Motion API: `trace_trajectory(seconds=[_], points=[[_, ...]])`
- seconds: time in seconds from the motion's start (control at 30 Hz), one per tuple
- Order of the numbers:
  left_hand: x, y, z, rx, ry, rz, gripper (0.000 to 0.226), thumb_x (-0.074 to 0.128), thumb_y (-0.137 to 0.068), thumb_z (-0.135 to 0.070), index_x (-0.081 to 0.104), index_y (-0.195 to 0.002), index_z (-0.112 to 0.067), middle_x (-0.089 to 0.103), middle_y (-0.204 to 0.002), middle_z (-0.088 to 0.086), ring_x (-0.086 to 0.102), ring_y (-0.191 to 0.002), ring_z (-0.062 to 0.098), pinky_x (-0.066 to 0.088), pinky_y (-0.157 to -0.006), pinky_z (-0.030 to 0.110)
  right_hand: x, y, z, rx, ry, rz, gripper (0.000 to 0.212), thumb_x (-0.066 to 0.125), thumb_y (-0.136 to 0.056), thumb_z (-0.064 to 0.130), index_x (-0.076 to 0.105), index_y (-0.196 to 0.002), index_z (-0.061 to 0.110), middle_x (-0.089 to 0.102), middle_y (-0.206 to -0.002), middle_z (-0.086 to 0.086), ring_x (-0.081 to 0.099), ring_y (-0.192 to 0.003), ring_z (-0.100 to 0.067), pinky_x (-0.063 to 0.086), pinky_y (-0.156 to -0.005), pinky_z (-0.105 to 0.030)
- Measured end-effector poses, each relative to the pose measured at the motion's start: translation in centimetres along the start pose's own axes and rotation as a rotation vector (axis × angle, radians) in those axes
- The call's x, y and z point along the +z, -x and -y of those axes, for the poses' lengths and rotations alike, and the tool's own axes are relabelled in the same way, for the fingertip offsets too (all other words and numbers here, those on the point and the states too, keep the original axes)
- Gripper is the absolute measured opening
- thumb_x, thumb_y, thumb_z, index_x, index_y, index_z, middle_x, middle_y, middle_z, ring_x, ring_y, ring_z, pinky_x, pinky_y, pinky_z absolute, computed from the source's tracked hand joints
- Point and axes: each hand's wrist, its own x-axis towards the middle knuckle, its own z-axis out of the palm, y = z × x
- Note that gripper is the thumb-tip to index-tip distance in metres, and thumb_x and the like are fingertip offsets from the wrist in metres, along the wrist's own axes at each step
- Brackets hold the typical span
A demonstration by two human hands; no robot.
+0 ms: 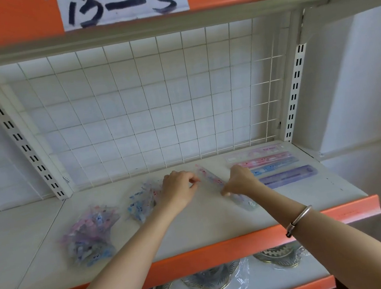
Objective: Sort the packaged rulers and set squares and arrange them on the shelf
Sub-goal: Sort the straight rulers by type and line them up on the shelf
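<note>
The packaged ruler (212,179) lies on the shelf (194,229) between the left hand (180,188) and right hand (239,180), each pinching its wrapper; light, stiff, probably slick, it seems best held near both ends.

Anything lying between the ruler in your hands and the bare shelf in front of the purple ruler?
Nothing visible. The packaged ruler, pinched by left hand and right hand, slants just left of the purple ruler, and the shelf in front of the latter looks bare.
</note>
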Motion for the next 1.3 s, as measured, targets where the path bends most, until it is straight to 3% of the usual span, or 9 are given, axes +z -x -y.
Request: trace_trajectory(seconds=[0.17, 0.27, 0.33, 0.4, 0.53, 0.73, 0.87, 1.03, 1.3], points=[[0.8, -0.6, -1.6, -0.001, 0.12, 0.011, 0.031, 0.051, -0.095, -0.039, 0.074, -0.097, -0.018, 0.072, -0.102, -0.005, 0.06, -0.099, 0.021, 0.04, -0.087, 0.032, -1.2, -0.2, 0.3, -0.037, -0.13, -0.059, 0.032, 0.079, -0.065, 0.02, 0.068, -0.085, -0.003, 0.057, -0.072, -0.007, 0.051, -0.061, -0.018, 0.034, -0.044, -0.021], [1.2, -1.0, -2.5, -0.106, 0.423, 0.069, 0.033, 0.052, -0.096, -0.035, 0.071, -0.091, -0.009, 0.069, -0.087, 0.008, 0.057, -0.08, 0.019, 0.042, -0.073, 0.03, -1.3, -0.1, 0.4, -0.057, -0.206, -0.056, 0.028, 0.076, -0.069, 0.019, 0.071, -0.088, -0.001, 0.058, -0.066, -0.004, 0.048, -0.052, -0.012, 0.035, -0.044, -0.02], [1.2, -1.2, -3.0, -0.214, 0.716, 0.079, 0.025, 0.053, -0.097, -0.026, 0.067, -0.092, -0.006, 0.068, -0.091, 0.017, 0.058, -0.078, 0.02, 0.049, -0.078, 0.033, -1.3, -0.1, 0.6, -0.072, -0.259, -0.066, 0.026, 0.077, -0.07, 0.019, 0.072, -0.087, 0.001, 0.059, -0.066, -0.003, 0.049, -0.054, -0.011, 0.037, -0.045, -0.019], [1.1, -1.1, -3.6, -0.326, 1.016, 0.095, 0.013, 0.052, -0.098, -0.014, 0.061, -0.1, -0.005, 0.068, -0.095, 0.017, 0.064, -0.078, 0.021, 0.054, -0.079, 0.031, -1.1, -0.2, 0.7, -0.083, -0.323, -0.07, 0.025, 0.077, -0.07, 0.017, 0.071, -0.088, 0.002, 0.06, -0.07, -0.004, 0.052, -0.059, -0.012, 0.04, -0.048, -0.02], [0.3, -1.0, -4.5, -0.443, 1.335, 0.089, 0.01, 0.045, -0.097, 0.001, 0.053, -0.098, -0.004, 0.067, -0.086, 0.013, 0.069, -0.061, 0.016, 0.058, -0.061, 0.025, -0.6, -0.2, 0.6, -0.126, -0.433, -0.08, 0.032, 0.083, -0.067, 0.018, 0.068, -0.09, 0.002, 0.06, -0.072, -0.003, 0.054, -0.064, -0.013, 0.045, -0.055, -0.022], [-0.3, -0.9, -4.0, -0.5, 1.39, 0.027, 0.011, 0.053, -0.093, 0.003, 0.055, -0.093, -0.008, 0.069, -0.085, 0.013, 0.07, -0.059, 0.017, 0.058, -0.058, 0.026, -0.4, -0.4, 0.6, -0.177, -0.591, -0.067, 0.03, 0.088, -0.061, 0.011, 0.065, -0.08, 0.008, 0.065, -0.073, -0.005, 0.058, -0.062, -0.014, 0.048, -0.057, -0.022], [-0.3, -0.8, -3.4, -0.514, 1.362, 0.007, 0.012, 0.061, -0.089, 0.001, 0.06, -0.096, -0.009, 0.07, -0.088, 0.012, 0.068, -0.07, 0.021, 0.058, -0.063, 0.027, -0.8, -0.4, 0.5, -0.12, -0.754, 0.013, 0.019, 0.078, -0.07, -0.006, 0.066, -0.082, 0.002, 0.063, -0.07, -0.01, 0.057, -0.057, -0.016, 0.051, -0.053, -0.022], [-0.3, -0.6, -3.0, -0.501, 1.327, -0.001, 0.012, 0.069, -0.084, -0.003, 0.066, -0.092, -0.011, 0.071, -0.092, 0.01, 0.068, -0.077, 0.021, 0.058, -0.062, 0.025, -1.1, -0.6, 0.3, -0.049, -0.878, 0.068, 0.014, 0.068, -0.078, -0.01, 0.064, -0.078, 0.003, 0.064, -0.072, -0.011, 0.062, -0.062, -0.018, 0.059, -0.064, -0.026], [-0.3, -0.9, -2.8, -0.527, 1.312, -0.007, 0.019, 0.07, -0.083, -0.001, 0.068, -0.099, -0.01, 0.072, -0.095, 0.008, 0.068, -0.079, 0.021, 0.058, -0.061, 0.024, -1.7, -1.1, -0.2, -0.084, -0.948, 0.01, 0.036, 0.053, -0.086, -0.015, 0.059, -0.111, 0.009, 0.062, -0.085, -0.011, 0.061, -0.069, -0.021, 0.056, -0.067, -0.029]])
